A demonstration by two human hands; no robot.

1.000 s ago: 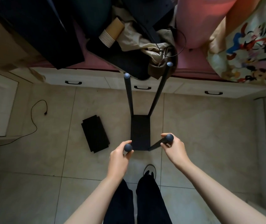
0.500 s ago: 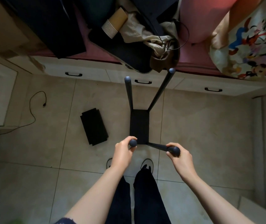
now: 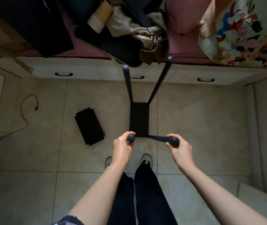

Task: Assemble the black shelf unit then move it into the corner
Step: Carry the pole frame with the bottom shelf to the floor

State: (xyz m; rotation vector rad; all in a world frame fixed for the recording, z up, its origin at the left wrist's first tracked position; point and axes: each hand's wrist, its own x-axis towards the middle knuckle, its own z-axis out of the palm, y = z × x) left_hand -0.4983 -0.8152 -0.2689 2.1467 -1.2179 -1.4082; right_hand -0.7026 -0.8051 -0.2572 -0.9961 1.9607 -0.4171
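Four black poles rise from a shelf base (image 3: 139,121) standing on the tiled floor (image 3: 194,119). One pole top is grasped by the left hand (image 3: 122,147), the splayed one by the right hand (image 3: 179,147); forcing it could topple the frame

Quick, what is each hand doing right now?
Left hand: closed around the round top of the near left pole.
Right hand: closed around the near right pole.

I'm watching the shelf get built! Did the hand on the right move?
Yes. The right hand slid outward to the right, away from the black shelf board, tilting the black round-capped pole it grips.
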